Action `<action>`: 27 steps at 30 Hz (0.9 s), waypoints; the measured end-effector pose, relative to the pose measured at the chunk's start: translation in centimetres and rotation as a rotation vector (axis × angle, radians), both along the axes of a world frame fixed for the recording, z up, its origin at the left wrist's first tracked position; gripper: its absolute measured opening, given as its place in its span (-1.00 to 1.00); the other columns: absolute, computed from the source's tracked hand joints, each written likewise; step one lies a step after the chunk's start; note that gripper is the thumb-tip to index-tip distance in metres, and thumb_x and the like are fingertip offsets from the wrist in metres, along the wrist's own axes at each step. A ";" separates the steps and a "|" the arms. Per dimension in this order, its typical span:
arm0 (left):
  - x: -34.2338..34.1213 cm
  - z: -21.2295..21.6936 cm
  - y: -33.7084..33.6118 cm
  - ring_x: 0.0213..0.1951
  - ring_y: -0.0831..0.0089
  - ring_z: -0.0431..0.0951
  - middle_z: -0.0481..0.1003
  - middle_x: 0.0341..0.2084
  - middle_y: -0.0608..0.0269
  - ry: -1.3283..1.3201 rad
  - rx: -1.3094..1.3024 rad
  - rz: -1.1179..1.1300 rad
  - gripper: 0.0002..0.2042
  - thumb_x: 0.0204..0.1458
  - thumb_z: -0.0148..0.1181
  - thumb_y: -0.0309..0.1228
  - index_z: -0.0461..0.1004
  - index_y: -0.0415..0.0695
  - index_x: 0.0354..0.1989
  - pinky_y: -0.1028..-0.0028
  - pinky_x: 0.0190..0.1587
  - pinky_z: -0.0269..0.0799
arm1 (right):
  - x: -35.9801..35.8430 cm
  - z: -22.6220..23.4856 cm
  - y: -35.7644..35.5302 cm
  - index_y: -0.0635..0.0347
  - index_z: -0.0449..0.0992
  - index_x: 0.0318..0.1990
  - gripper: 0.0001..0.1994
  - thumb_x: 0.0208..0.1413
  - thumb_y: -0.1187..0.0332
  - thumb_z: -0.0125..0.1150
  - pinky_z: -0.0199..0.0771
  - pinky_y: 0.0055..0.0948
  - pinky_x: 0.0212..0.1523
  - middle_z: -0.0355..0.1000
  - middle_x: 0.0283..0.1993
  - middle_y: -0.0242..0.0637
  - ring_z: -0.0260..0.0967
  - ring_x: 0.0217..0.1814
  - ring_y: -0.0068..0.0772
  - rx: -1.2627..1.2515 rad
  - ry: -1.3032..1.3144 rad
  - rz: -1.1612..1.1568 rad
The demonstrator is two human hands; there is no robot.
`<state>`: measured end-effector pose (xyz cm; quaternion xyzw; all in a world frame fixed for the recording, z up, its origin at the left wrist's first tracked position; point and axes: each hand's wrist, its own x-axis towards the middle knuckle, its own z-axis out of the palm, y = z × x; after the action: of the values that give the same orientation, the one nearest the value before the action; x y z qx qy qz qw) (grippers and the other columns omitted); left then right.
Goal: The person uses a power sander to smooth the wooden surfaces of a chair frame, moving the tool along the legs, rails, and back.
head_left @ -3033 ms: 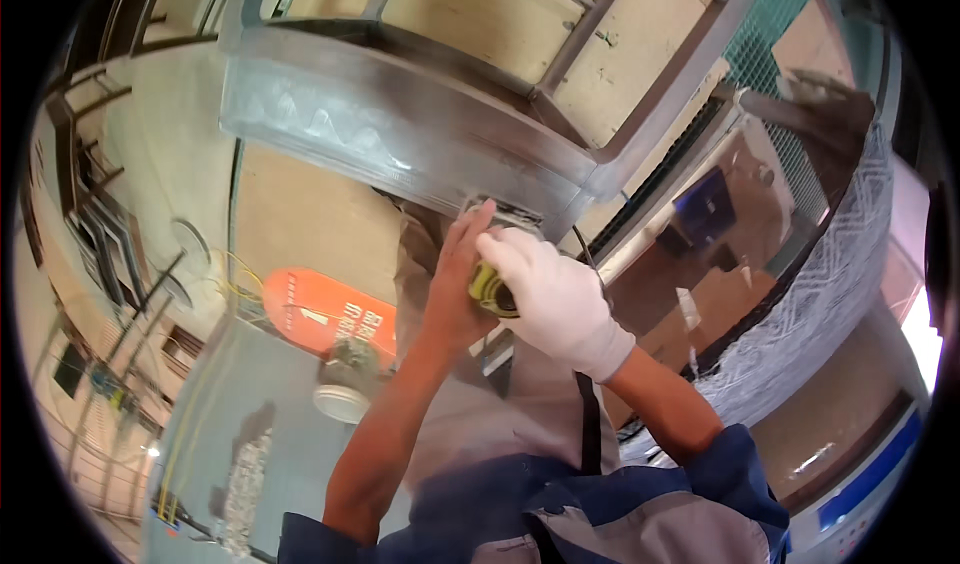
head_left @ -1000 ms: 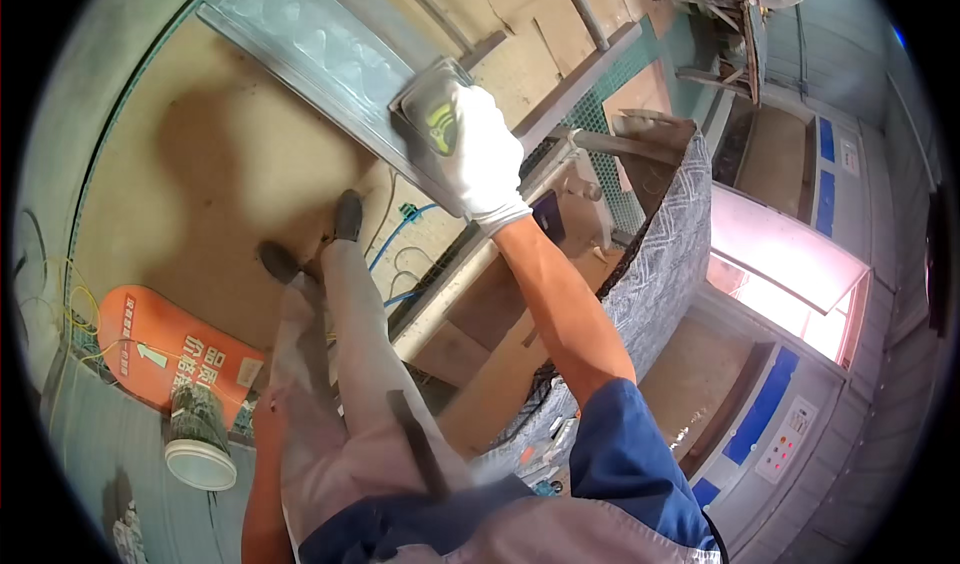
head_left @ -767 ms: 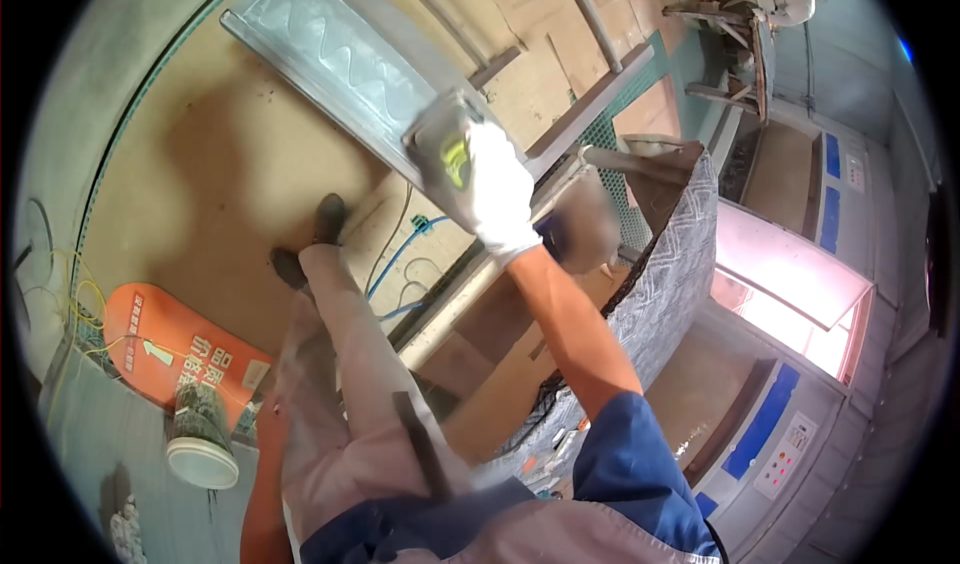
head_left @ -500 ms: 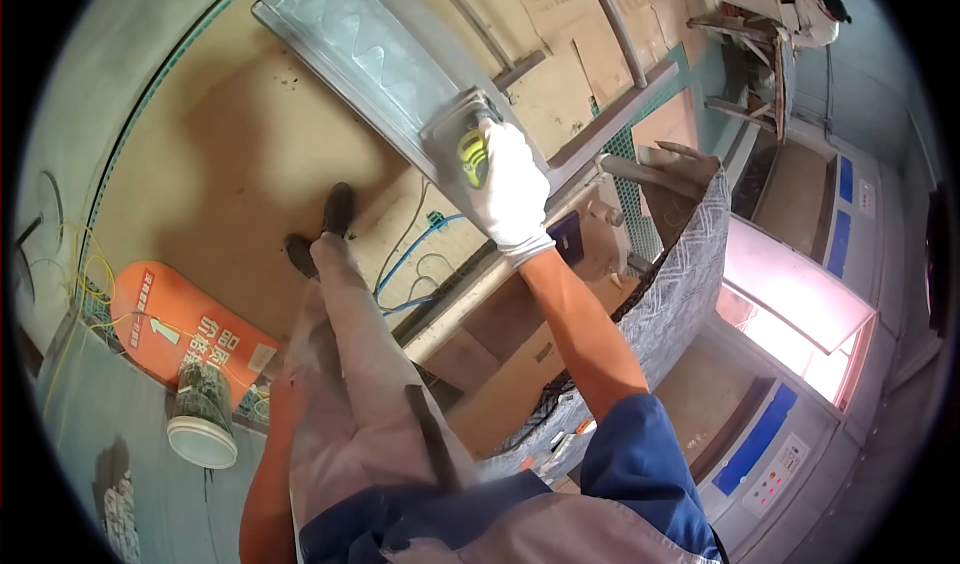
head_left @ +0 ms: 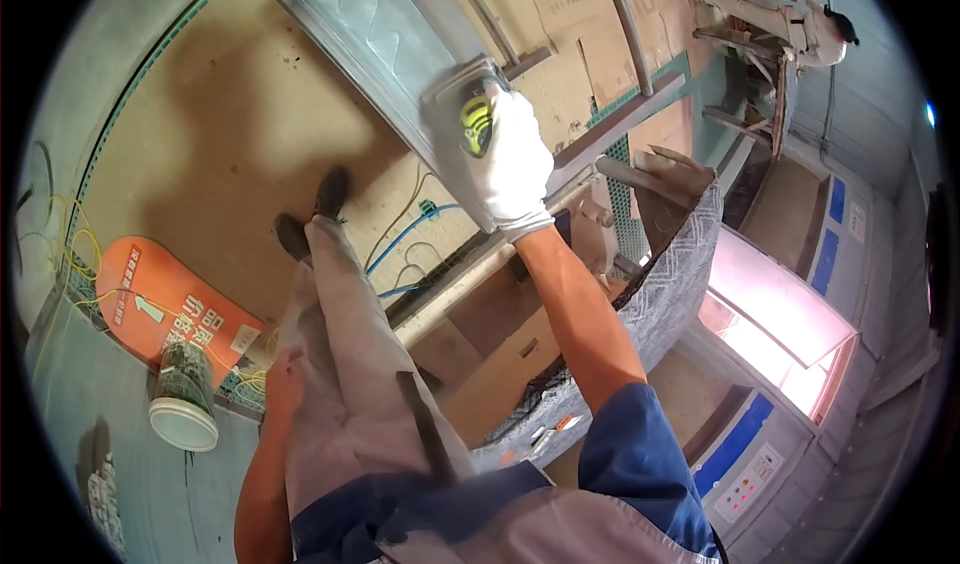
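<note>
Grey panel (head_left: 375, 49) with a black-and-green power tool (head_left: 476, 124) on it

The panel (head_left: 385, 49) looks smooth and faintly glossy; the glove (head_left: 517, 164) is matt cloth, the tool (head_left: 476, 126) smooth plastic, the trousers (head_left: 365, 354) creased cloth.

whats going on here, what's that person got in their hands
Someone is holding a dark tool with lime-green parts in their white-gloved right hand, and it appears to rest on a long grey panel. Their bare left hand is down beside the left thigh; whether it holds anything is unclear. Off to the left, a bucket partly covers an orange board from view. Another person is visible at the upper right.
</note>
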<state>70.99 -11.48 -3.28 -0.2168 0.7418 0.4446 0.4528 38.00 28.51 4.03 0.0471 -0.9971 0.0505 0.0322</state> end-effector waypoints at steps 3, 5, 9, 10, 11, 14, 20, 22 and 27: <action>2.2 -1.5 -1.0 0.11 0.16 0.69 0.67 0.05 0.02 0.012 -0.044 0.003 -0.71 0.34 0.05 -0.52 0.54 -0.23 0.18 0.32 0.17 0.53 | 0.5 -0.4 0.8 0.16 0.48 0.32 -0.34 -0.02 0.35 0.50 0.64 -0.22 0.07 0.53 0.18 0.01 0.58 0.11 0.02 -0.003 0.027 0.098; 3.0 -2.2 -1.2 0.09 0.16 0.69 0.68 0.04 0.02 0.006 -0.068 -0.009 -0.71 0.34 0.04 -0.52 0.55 -0.23 0.18 0.32 0.17 0.53 | 1.4 0.3 0.3 0.15 0.49 0.32 -0.34 -0.01 0.34 0.50 0.64 -0.21 0.08 0.53 0.19 0.00 0.57 0.12 0.04 -0.004 -0.061 0.083; 2.1 -1.4 -0.9 0.07 0.18 0.69 0.68 0.01 0.01 0.055 -0.017 0.027 -0.72 0.35 0.06 -0.49 0.55 -0.23 0.16 0.32 0.13 0.56 | -1.6 -0.1 -0.3 0.14 0.41 0.41 -0.28 -0.02 0.52 0.33 0.65 -0.11 -0.03 0.47 0.26 0.01 0.52 0.02 0.11 -0.013 0.030 0.154; 1.6 -1.8 -0.8 0.06 0.18 0.69 0.68 0.00 0.00 0.077 -0.010 0.038 -0.72 0.35 0.07 -0.48 0.55 -0.23 0.15 0.33 0.12 0.56 | -3.1 -0.2 -0.6 0.14 0.41 0.41 -0.30 0.00 0.52 0.31 0.65 -0.09 -0.02 0.47 0.25 0.01 0.52 0.04 0.14 -0.035 0.100 0.196; 1.6 -1.7 -0.7 0.05 0.19 0.69 0.68 -0.01 0.00 0.086 -0.006 0.048 -0.73 0.35 0.07 -0.47 0.56 -0.23 0.15 0.33 0.11 0.57 | -4.2 0.3 -1.5 0.17 0.42 0.38 -0.34 0.03 0.51 0.29 0.64 -0.07 0.01 0.48 0.23 0.02 0.52 0.08 0.18 -0.041 0.050 0.122; -0.2 -2.0 0.3 0.08 -0.03 0.68 0.66 0.02 -0.10 0.088 0.012 0.071 -0.70 0.34 0.06 -0.41 0.56 -0.23 0.14 0.22 0.11 0.58 | -5.5 -0.4 -1.5 0.06 0.41 0.40 -0.28 0.00 0.39 0.47 0.64 -0.15 0.08 0.49 0.25 -0.07 0.56 0.15 0.00 -0.023 0.042 0.057; -2.4 -0.1 2.2 0.02 -0.02 0.70 0.66 -0.02 -0.13 0.109 -0.033 0.099 -0.71 0.37 0.09 -0.37 0.56 -0.22 0.14 0.22 0.07 0.60 | -4.0 0.0 -3.6 0.12 0.40 0.39 -0.29 0.01 0.36 0.47 0.66 -0.15 0.00 0.47 0.22 -0.09 0.54 0.12 0.01 0.040 -0.085 0.117; -2.7 0.0 2.4 0.03 -0.02 0.71 0.66 -0.05 -0.13 0.112 -0.008 0.125 -0.71 0.38 0.09 -0.34 0.56 -0.21 0.14 0.22 0.08 0.60 | -5.3 0.2 -4.2 0.13 0.40 0.38 -0.30 0.02 0.37 0.46 0.66 -0.13 -0.01 0.46 0.20 -0.09 0.54 0.10 0.01 0.018 -0.037 0.116; -3.3 -1.2 2.9 -0.02 -0.06 0.70 0.68 -0.11 -0.14 0.144 -0.052 0.117 -0.71 0.40 0.12 -0.27 0.58 -0.16 0.14 0.18 0.04 0.60 | -7.0 0.1 -4.8 0.14 0.37 0.42 -0.26 0.01 0.39 0.46 0.65 -0.13 0.04 0.47 0.24 -0.05 0.52 0.18 0.01 0.007 -0.069 0.107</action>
<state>67.67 -8.61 -4.51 -0.2391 0.7698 0.4654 0.3655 30.99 23.74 4.16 0.0989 -0.9938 0.0504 -0.0051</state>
